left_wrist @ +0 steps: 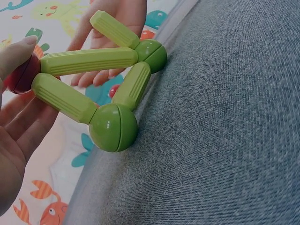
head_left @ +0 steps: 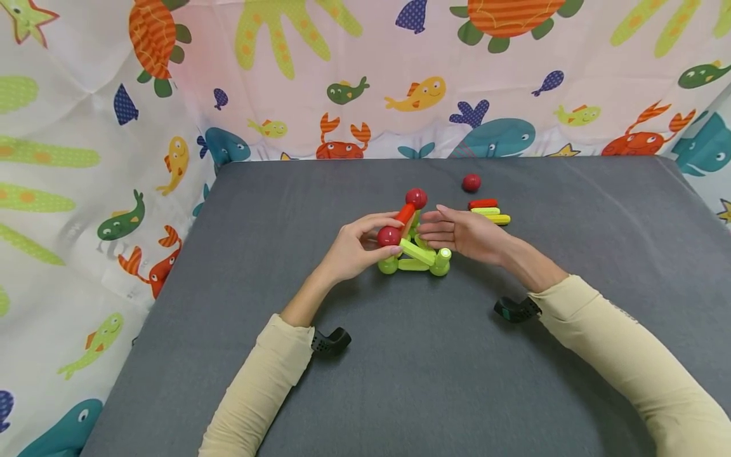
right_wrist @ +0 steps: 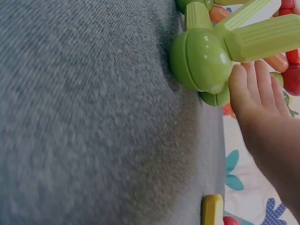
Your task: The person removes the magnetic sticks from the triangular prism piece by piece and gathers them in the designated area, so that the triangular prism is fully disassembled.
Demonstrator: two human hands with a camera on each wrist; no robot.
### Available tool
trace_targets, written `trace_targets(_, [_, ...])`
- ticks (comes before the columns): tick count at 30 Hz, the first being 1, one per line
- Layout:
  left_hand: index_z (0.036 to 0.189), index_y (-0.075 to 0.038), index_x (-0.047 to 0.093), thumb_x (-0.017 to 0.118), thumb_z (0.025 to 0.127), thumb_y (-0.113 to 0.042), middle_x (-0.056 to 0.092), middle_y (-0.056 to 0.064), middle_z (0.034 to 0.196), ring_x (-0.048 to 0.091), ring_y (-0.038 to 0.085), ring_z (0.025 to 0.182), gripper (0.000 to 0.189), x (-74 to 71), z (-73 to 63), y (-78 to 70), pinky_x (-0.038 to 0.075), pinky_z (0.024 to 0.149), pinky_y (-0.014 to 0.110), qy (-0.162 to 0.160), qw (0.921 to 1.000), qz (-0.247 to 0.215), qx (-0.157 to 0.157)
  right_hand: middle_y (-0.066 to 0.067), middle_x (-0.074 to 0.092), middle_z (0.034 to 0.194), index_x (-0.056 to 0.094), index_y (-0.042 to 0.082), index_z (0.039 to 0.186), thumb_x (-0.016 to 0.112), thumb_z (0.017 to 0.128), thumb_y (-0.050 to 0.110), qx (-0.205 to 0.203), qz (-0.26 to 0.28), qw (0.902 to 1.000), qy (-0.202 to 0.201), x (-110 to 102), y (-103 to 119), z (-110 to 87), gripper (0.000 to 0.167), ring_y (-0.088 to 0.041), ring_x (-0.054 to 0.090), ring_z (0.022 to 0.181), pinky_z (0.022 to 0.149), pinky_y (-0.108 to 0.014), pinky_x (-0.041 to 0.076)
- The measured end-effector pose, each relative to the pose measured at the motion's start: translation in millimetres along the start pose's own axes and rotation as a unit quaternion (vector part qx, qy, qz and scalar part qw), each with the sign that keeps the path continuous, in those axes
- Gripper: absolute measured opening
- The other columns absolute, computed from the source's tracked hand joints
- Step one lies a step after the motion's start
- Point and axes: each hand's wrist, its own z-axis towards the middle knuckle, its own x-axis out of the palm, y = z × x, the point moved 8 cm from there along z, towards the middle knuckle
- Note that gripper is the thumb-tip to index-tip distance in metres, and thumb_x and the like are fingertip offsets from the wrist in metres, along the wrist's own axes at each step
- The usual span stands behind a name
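Note:
A frame of green rods and green balls (head_left: pixel 439 264) stands on the table in the head view. On its upper part, a red-orange rod (head_left: pixel 405 214) joins a near red ball (head_left: pixel 389 236) and a far red ball (head_left: pixel 416 198). My left hand (head_left: pixel 355 246) pinches the near red ball between thumb and fingers. In the left wrist view, two green rods (left_wrist: pixel 89 61) run from that ball down to green balls. Beside the frame's right side, my right hand (head_left: pixel 471 236) is held with fingers straight; whether they touch the frame cannot be told.
Behind my right hand lie a loose red ball (head_left: pixel 471 183), a short red rod (head_left: pixel 483 204), a yellow-green rod (head_left: pixel 485 211) and a yellow rod (head_left: pixel 499 219). A grey cloth covers the table (head_left: pixel 400 381). Printed sea-animal curtains (head_left: pixel 377 51) hang behind and at the sides.

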Motion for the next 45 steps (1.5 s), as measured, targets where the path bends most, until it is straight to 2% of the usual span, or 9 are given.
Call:
trace_targets(4, [0.119,-0.004,0.064,0.075,0.082,-0.005,0.055,0.004,0.132,0.062,0.017,0.100,0.038,0.6,0.3,0.2,0.053,0.081,0.033,0.002,1.0000,-0.001,0.000,-0.026,0.020,0.152,0.014,-0.008,0.148,0.030,0.106,0.029,0.000,0.017,0.9987,0.048,9,-2,3.5,0.059,-0.037,0.026,0.137,0.109,-0.039,0.029])
trace_targets(10, [0.119,-0.004,0.064,0.074,0.082,-0.004,0.054,0.004,0.133,0.062,0.017,0.101,0.038,0.9,0.2,-0.3,0.053,0.081,0.033,0.003,1.0000,-0.005,0.002,-0.023,0.009,0.155,0.004,-0.003,0.150,0.025,0.106,0.027,0.009,0.040,0.9926,0.114,19,-5,4.5,0.057,-0.038,0.015,0.140,0.111,-0.041,0.023])
trace_targets(14, [0.119,-0.003,0.063,0.074,0.082,-0.003,0.054,0.004,0.133,0.062,0.017,0.100,0.038,1.2,0.2,0.2,0.053,0.082,0.033,0.004,0.9999,-0.015,0.004,-0.021,0.003,0.156,-0.001,0.001,0.151,0.024,0.107,0.028,0.025,0.071,0.9870,0.142,23,-8,4.6,0.058,-0.036,0.010,0.142,0.112,-0.040,0.022])
trace_targets(19, [0.118,-0.003,0.064,0.074,0.082,-0.002,0.054,0.005,0.133,0.062,0.017,0.100,0.038,1.9,0.4,0.4,0.053,0.082,0.034,0.004,0.9997,-0.021,0.007,-0.020,0.002,0.157,-0.001,0.002,0.152,0.021,0.107,0.024,0.027,0.093,0.9817,0.164,25,-8,5.0,0.054,-0.034,0.009,0.142,0.111,-0.037,0.023])
trace_targets(23, [0.118,-0.002,0.064,0.074,0.082,-0.002,0.054,0.005,0.133,0.062,0.018,0.100,0.038,1.9,0.6,1.3,0.053,0.081,0.034,0.004,0.9997,-0.022,0.007,-0.020,0.003,0.157,-0.001,0.000,0.151,0.019,0.107,0.021,0.017,0.076,0.9820,0.172,26,-9,6.2,0.053,-0.033,0.011,0.142,0.112,-0.037,0.022])
trace_targets(31, [0.118,-0.002,0.063,0.074,0.082,-0.003,0.053,0.004,0.133,0.062,0.019,0.098,0.038,1.5,0.0,1.6,0.054,0.081,0.034,0.004,0.9997,-0.025,0.002,-0.014,0.010,0.156,0.008,0.007,0.153,0.030,0.104,0.011,0.021,0.006,0.9886,0.149,23,-11,7.7,0.054,-0.031,0.020,0.140,0.112,-0.044,0.018])
trace_targets(40, [0.118,-0.003,0.064,0.074,0.082,-0.002,0.053,0.003,0.134,0.062,0.018,0.098,0.038,1.6,0.3,0.7,0.053,0.082,0.034,0.004,0.9997,-0.024,-0.003,-0.008,0.010,0.158,0.009,0.010,0.154,0.030,0.102,0.003,0.030,-0.005,0.9880,0.151,26,-11,6.4,0.057,-0.029,0.020,0.140,0.113,-0.050,0.010])
trace_targets(45, [0.118,-0.003,0.063,0.074,0.082,-0.002,0.053,0.004,0.134,0.062,0.019,0.098,0.038,1.6,-0.3,0.6,0.053,0.082,0.034,0.003,0.9997,-0.024,-0.007,-0.008,0.012,0.157,0.011,0.011,0.153,0.030,0.102,0.002,0.031,-0.013,0.9877,0.153,28,-9,6.6,0.056,-0.030,0.020,0.139,0.112,-0.051,0.010])
